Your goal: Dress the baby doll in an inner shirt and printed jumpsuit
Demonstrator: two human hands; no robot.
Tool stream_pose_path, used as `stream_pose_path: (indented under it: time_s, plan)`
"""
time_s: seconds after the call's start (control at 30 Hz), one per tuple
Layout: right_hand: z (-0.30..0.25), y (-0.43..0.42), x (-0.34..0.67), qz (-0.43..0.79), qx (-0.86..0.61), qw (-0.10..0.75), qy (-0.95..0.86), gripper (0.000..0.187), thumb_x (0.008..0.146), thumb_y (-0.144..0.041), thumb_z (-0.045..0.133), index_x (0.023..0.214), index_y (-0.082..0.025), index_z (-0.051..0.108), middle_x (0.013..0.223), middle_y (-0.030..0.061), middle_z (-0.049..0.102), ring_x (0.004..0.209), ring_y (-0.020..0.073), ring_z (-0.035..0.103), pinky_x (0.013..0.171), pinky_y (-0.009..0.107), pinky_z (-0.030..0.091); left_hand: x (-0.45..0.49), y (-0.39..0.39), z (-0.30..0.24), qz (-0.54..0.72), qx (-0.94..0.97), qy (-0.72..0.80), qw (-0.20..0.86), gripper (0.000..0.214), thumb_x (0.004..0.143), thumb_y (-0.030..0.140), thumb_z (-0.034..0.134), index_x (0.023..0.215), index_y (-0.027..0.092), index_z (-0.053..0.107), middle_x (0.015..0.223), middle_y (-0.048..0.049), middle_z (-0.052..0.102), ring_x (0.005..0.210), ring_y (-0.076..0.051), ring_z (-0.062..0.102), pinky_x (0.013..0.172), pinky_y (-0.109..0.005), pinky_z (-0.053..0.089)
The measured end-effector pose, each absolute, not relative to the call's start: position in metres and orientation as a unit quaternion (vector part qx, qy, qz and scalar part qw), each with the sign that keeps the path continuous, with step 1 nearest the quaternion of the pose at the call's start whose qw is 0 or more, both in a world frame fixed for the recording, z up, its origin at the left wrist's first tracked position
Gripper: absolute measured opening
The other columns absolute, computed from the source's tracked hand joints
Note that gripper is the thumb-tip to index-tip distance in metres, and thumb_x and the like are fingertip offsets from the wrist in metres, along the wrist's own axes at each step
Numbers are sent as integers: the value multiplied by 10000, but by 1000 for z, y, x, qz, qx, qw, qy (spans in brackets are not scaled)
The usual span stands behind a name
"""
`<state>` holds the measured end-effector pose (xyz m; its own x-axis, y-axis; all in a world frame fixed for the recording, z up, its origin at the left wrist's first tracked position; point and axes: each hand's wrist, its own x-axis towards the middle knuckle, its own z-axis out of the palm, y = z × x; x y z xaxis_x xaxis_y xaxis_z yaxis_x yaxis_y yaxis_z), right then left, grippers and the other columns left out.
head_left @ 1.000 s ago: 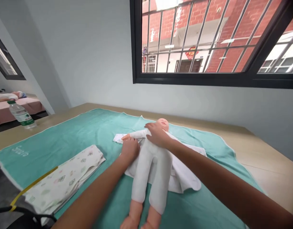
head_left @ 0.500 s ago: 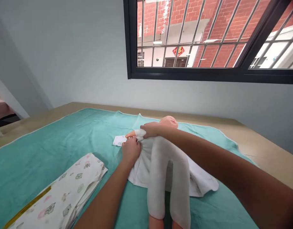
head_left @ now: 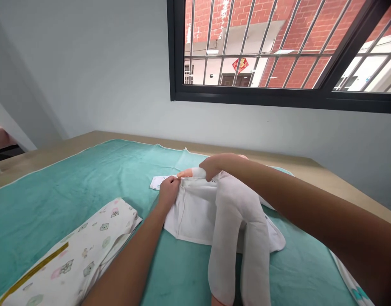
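Observation:
A baby doll (head_left: 236, 221) with a white cloth body lies on a white garment (head_left: 195, 214) spread on a teal towel (head_left: 87, 182). My left hand (head_left: 167, 192) pinches the garment's upper left edge beside the doll's arm. My right hand (head_left: 219, 165) reaches across the doll's chest and grips its white upper arm, hiding the doll's head. The doll's small pink hand (head_left: 184, 173) pokes out between my two hands. Its legs point toward me.
A folded white cloth with small prints and a yellow edge (head_left: 71, 259) lies at the near left on the towel. The towel covers a wooden surface (head_left: 325, 178) against a grey wall. A barred window (head_left: 278, 46) is above.
My right hand slid from the doll's chest to its arm and now covers the head. My left hand went from resting on the garment to pinching its edge. The camera moved closer.

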<state>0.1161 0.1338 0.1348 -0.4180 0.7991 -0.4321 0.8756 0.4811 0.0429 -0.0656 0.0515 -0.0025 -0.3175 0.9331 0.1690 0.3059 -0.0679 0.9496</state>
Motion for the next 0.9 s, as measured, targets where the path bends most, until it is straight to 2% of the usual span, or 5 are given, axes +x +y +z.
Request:
stream_pose_path:
  time_s: [0.13, 0.43, 0.57, 0.77, 0.9]
  plan:
    - [133, 129, 114, -129, 518, 241, 811, 366, 644, -431, 743, 950, -238, 686, 880, 45, 649, 850, 283, 607, 689, 374, 442, -67, 53, -3, 550, 480, 604, 321, 233, 750, 320, 484, 559, 201, 424, 574, 39, 423, 609, -134, 390, 550, -261, 303]
    - [122, 131, 134, -148, 491, 126, 849, 737, 647, -750, 628, 1244, -319, 595, 1206, 53, 630, 1101, 321, 571, 802, 375, 454, -68, 54, 1, 584, 448, 582, 346, 203, 724, 254, 457, 548, 210, 367, 572, 34, 388, 582, -127, 365, 511, -262, 302]
    - [120, 131, 134, -124, 510, 130, 841, 664, 656, -761, 620, 1166, -337, 643, 1106, 65, 668, 1007, 314, 612, 746, 389, 462, -68, 53, -1, 588, 453, 579, 338, 227, 729, 248, 477, 550, 214, 340, 559, 45, 360, 567, -121, 350, 510, -261, 301]
    - [116, 124, 122, -88, 553, 147, 816, 484, 692, -730, 603, 883, -300, 718, 822, 76, 667, 869, 324, 636, 674, 430, 460, -65, 51, -2, 584, 463, 597, 295, 251, 743, 226, 498, 561, 209, 326, 565, 56, 347, 579, -117, 344, 542, -260, 293]
    - [115, 115, 108, -86, 568, 151, 805, 456, 692, -714, 596, 801, -286, 708, 765, 60, 641, 849, 298, 643, 675, 413, 457, -62, 49, 1, 520, 534, 650, 150, 278, 790, 234, 496, 567, 212, 332, 604, 30, 437, 650, -149, 418, 598, -284, 304]
